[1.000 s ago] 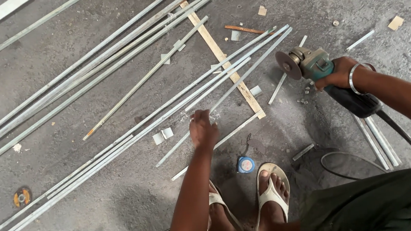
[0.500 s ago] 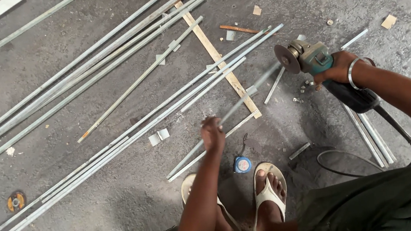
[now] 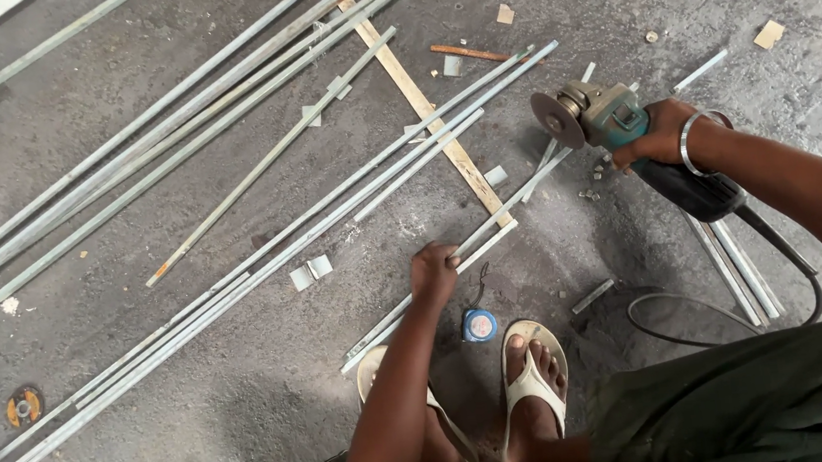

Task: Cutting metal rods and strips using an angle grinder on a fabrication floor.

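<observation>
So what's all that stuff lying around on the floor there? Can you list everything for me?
long metal bars: many, silver-grey, lying diagonally across the concrete floor
short metal bars: two, silver, under the left hand
wooden strip: one, pale brown, crossing the bars at top centre
angle grinder: one, teal and black, held above the floor at right
power cable: one, black, looped on the floor at lower right
tape measure: one, blue, beside the feet
cutting discs: two, dark with orange centres, far left and top edge
small offcuts: several, grey, scattered
sandals: two, whitish, on the feet
left hand: gripping the short bars
right hand: holding the grinder, with a metal bangle on the wrist
</observation>
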